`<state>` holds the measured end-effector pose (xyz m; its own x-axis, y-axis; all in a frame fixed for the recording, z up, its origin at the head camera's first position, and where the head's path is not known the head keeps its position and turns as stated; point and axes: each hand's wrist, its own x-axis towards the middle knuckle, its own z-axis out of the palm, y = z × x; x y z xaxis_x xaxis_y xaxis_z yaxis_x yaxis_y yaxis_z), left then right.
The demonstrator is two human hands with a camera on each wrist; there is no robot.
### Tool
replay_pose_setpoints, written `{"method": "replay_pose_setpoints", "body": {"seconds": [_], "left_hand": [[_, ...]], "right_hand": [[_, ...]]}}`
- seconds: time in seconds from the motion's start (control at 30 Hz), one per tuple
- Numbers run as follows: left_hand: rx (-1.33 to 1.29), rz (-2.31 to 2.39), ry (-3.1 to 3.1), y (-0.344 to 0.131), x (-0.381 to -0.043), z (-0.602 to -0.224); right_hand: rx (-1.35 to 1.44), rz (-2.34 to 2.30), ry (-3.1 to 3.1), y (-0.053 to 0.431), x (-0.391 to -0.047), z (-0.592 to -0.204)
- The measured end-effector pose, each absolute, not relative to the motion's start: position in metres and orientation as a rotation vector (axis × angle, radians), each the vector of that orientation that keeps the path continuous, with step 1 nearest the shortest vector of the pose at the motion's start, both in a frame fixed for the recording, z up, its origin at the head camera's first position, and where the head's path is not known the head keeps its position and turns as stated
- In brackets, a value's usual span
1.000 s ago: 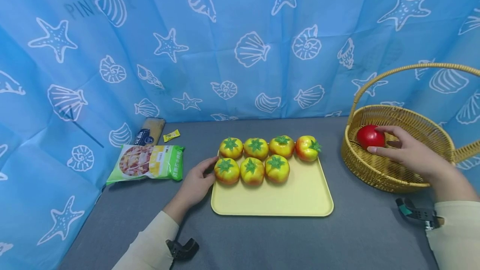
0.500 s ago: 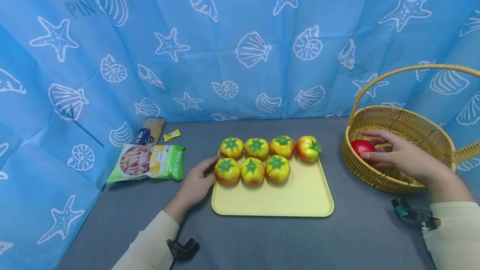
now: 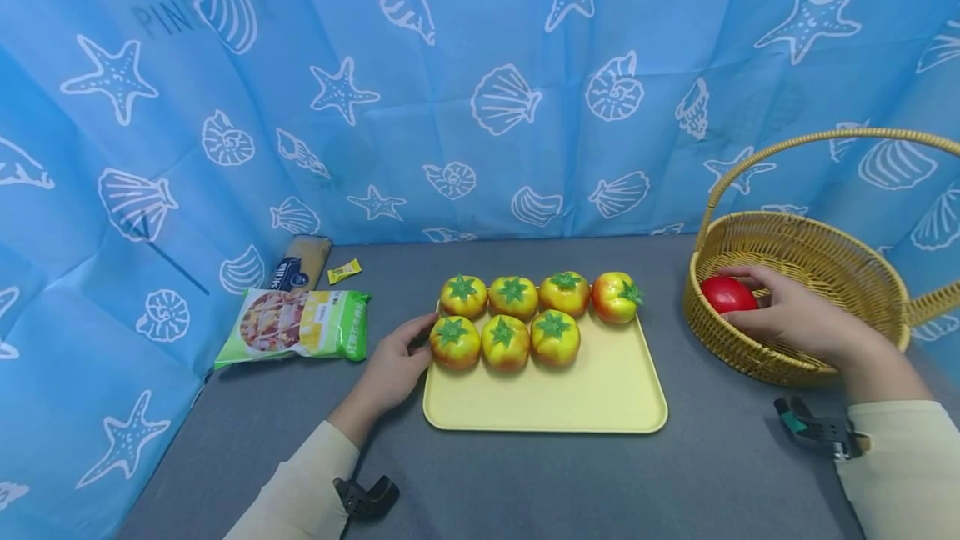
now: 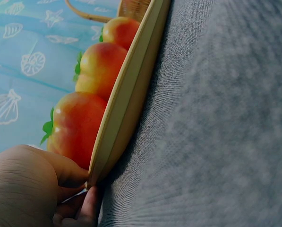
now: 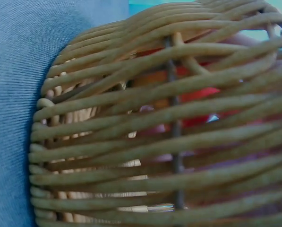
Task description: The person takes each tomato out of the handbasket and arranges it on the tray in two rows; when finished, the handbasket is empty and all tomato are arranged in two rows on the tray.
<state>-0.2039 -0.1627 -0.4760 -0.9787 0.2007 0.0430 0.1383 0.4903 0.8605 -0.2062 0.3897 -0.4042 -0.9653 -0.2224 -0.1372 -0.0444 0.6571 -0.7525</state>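
In the head view my left hand (image 3: 393,362) holds the left edge of a pale yellow tray (image 3: 600,394); the left wrist view shows the thumb above its rim and a finger beneath. On the tray, yellow-red toy tomatoes (image 3: 505,343) with green leaf tops stand in two rows. The back-right tomato (image 3: 615,297) is tipped, its leaves facing right. At the right, my right hand (image 3: 795,315) reaches into a wicker basket (image 3: 810,232) and grips a round, smooth red fruit (image 3: 729,295) near the left wall. Through the weave, the right wrist view shows red patches of the fruit (image 5: 197,104).
Left of the tray lies a green food packet (image 3: 300,327). Behind it are a brown package (image 3: 303,261) and a small yellow sachet (image 3: 343,271). The basket's tall handle (image 3: 825,136) arches over its opening. A blue curtain (image 3: 450,48) hangs behind the grey table (image 3: 540,482).
Inside the basket, my right hand has shifted left with the red fruit, which now sits closer to the left wall. The left hand, tray and tomatoes stay where they were.
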Motion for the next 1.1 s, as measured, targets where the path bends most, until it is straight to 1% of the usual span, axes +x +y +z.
{"method": "replay_pose_setpoints", "body": {"seconds": [0.37,0.67,1.1], "left_hand": [[0.297,1.513,2.661,-0.163,-0.204,-0.476],[0.299,1.510,2.665,-0.163,-0.204,-0.478],[0.309,1.511,2.657,-0.164,-0.204,-0.477]], "right_hand": [[-0.203,-1.446,2.773,0.395,-0.206,-0.401],[-0.126,-1.633,2.815,0.397,-0.200,-0.393],[-0.083,-1.752,2.843,0.385,-0.191,-0.377]]}}
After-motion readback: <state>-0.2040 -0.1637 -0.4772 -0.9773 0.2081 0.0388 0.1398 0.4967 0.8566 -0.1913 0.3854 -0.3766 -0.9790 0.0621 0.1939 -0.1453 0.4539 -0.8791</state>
